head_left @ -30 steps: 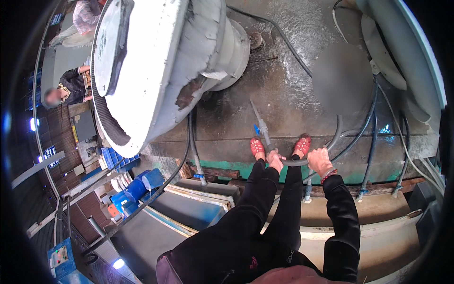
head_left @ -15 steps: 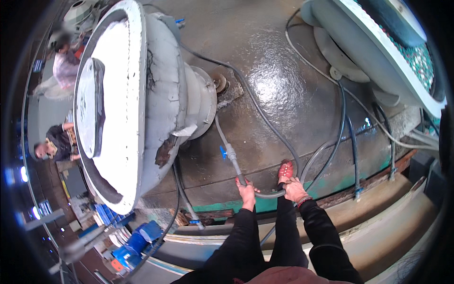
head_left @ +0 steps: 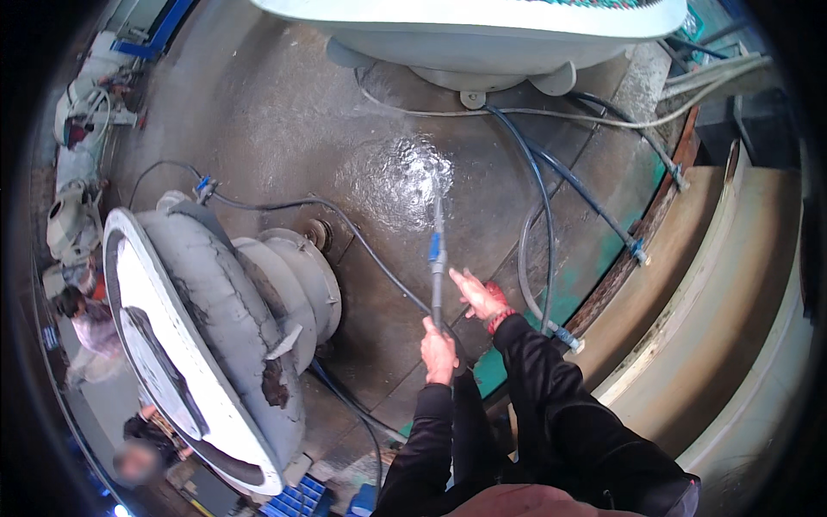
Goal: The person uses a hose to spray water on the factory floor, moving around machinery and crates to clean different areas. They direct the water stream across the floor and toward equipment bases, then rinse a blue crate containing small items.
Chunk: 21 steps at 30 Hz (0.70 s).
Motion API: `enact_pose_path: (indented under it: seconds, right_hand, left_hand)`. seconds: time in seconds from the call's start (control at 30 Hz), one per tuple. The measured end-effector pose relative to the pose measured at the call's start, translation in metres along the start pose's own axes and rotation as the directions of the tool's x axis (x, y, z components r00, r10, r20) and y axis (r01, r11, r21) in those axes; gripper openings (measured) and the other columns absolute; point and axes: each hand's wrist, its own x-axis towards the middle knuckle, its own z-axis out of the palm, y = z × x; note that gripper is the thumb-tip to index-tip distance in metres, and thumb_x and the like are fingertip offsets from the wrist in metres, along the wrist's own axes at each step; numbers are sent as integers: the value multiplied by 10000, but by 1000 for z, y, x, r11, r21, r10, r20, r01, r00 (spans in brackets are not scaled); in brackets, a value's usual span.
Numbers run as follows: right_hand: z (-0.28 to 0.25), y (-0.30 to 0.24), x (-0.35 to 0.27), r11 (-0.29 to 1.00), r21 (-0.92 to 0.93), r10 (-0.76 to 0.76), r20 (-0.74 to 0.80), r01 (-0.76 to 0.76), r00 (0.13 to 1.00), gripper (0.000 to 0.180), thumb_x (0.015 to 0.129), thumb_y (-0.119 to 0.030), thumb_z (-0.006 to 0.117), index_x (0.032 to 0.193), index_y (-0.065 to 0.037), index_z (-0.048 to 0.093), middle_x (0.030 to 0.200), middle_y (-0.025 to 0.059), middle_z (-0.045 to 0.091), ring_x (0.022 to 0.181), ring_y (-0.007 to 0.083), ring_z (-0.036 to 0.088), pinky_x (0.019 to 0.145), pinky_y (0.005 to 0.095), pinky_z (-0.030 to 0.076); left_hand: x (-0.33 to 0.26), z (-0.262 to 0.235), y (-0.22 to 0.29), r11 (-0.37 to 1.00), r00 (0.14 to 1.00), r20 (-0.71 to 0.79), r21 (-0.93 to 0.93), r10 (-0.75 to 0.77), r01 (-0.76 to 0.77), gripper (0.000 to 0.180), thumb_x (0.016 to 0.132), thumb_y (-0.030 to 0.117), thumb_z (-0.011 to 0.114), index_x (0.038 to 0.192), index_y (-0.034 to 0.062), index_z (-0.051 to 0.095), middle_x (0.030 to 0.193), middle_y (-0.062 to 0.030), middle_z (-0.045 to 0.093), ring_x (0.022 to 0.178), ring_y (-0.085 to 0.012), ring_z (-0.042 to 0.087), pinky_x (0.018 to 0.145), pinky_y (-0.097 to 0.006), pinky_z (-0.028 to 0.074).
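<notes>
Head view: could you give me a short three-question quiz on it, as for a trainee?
1. True or false: the left hand grips the spray lance.
2. The right hand is: A) clenched on the lance, B) open beside it, C) on the black hose.
3. What does the water strike?

Key: 1 true. 2 B. 3 The wet metal floor, just ahead of the lance tip.

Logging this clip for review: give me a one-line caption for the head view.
Left hand grips a spray wand jetting water onto the wet metal floor; right hand open beside it.
</notes>
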Motion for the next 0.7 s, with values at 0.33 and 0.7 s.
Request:
enact_pose_path:
  seconds: [0.33,0.7]
  right_hand:
    - [-92,-84,28,845,435,-150,-367,312,918,618,810,-214,662,1284,-143,272,1079,125,439,872,272,535,575,533,560]
    - [-198,-186,31,837,68,-464,-437,543,771,800,717,-206,744,1374,-114,299,1156,88,490,989,209,535,500,292,518]
  left_hand:
    - [-15,32,129,938,931,174,81,320,-338,402,822,132,541,1172,43,365,725,-260,614,687,-421,619,607,-513,473]
    - [12,53,232,737,728,535,-673,429,61,744,881,62,553,1445,47,67,719,-16,510,449,-72,431,406,-216,372]
